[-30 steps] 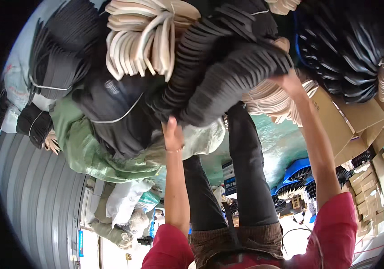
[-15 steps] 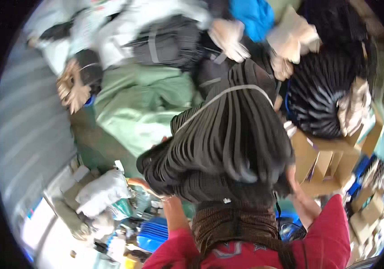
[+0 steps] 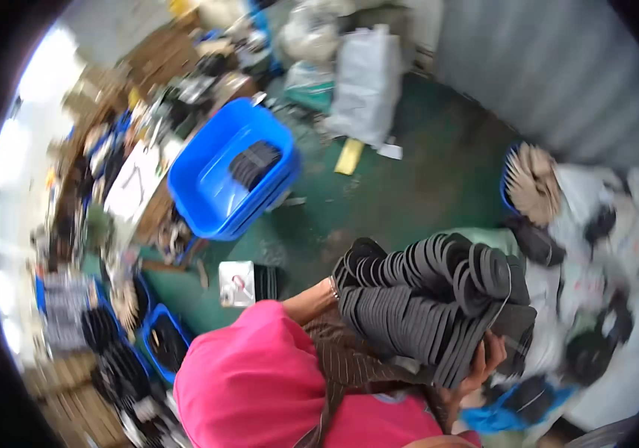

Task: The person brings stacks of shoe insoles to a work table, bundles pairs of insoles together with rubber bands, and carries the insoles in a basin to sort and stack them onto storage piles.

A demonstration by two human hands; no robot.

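Head view: green floor point(image 3: 409, 194), corrugated metal wall point(image 3: 551, 67). Blue tub point(image 3: 218, 190) holds dark soles point(image 3: 253, 163). Right hand point(image 3: 484, 362) grips a bundle of black soles point(image 3: 431, 299); left hand's state cannot be told.

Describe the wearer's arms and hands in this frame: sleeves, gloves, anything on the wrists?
Bare hands, no gloves. The left arm wears a bright pink short sleeve, bare below it, with a thin bracelet at the wrist. Of the right hand only ungloved fingers show; its arm is hidden.
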